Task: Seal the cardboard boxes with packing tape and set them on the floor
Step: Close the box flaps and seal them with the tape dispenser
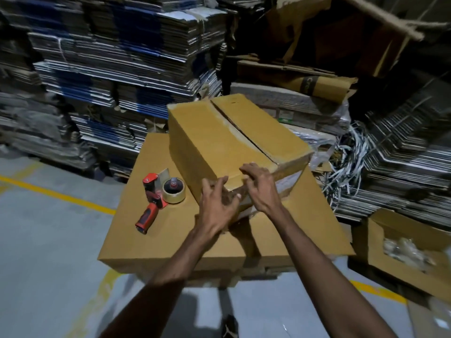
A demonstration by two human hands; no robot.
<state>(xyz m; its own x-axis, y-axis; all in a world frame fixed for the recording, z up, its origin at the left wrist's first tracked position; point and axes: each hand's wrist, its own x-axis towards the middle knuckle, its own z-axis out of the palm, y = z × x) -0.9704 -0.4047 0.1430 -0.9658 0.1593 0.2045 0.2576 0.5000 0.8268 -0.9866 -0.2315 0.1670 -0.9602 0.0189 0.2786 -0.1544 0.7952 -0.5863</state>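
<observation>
A tan cardboard box point(219, 140) lies tilted on a larger flat box point(156, 240) that serves as a work surface. Clear tape runs along its top seam and over the near edge. My left hand point(217, 206) presses spread fingers against the box's near end face at the corner. My right hand point(261, 189) lies over the near top edge, its fingers bent down on the tape there. A red tape dispenser point(158, 198) with a roll of clear tape lies on the big box, left of my hands, untouched.
Tall stacks of flattened cartons point(117, 59) fill the background. A heap of strapping bands point(346, 167) sits at the right. An open box point(405, 245) with plastic scraps stands lower right. Grey floor point(48, 240) with yellow lines spreads to the left and in front.
</observation>
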